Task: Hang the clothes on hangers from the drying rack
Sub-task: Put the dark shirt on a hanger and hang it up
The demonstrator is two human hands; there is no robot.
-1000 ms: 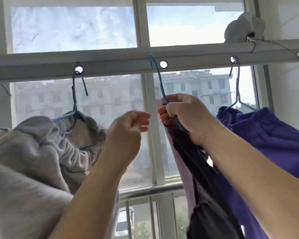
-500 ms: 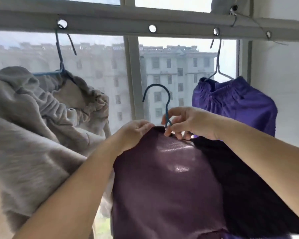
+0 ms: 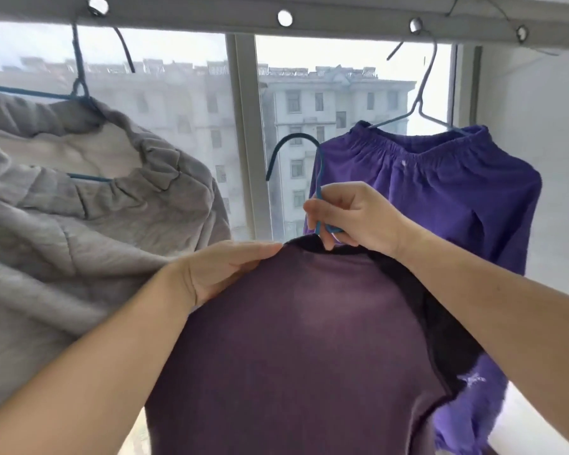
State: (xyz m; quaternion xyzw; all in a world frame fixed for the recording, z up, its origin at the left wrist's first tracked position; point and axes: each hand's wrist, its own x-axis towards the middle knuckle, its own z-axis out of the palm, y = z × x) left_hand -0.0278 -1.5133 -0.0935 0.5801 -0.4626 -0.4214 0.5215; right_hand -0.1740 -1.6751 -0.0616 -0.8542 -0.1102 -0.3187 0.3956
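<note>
My right hand [image 3: 358,218] pinched the neck of the blue hanger [image 3: 319,178] under the rack bar [image 3: 342,21], my flat left hand [image 3: 224,270] touched the dark purple garment [image 3: 293,339], which I judged could slip off if tilted; no readable writing appeared.

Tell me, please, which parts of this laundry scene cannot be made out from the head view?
- Blue hanger: its shoulders are hidden under the dark purple garment.
- Left hand: fingertips hidden behind that garment.
- Grey garment: cut off by the left edge.
- Rack bar: top cropped.
</note>
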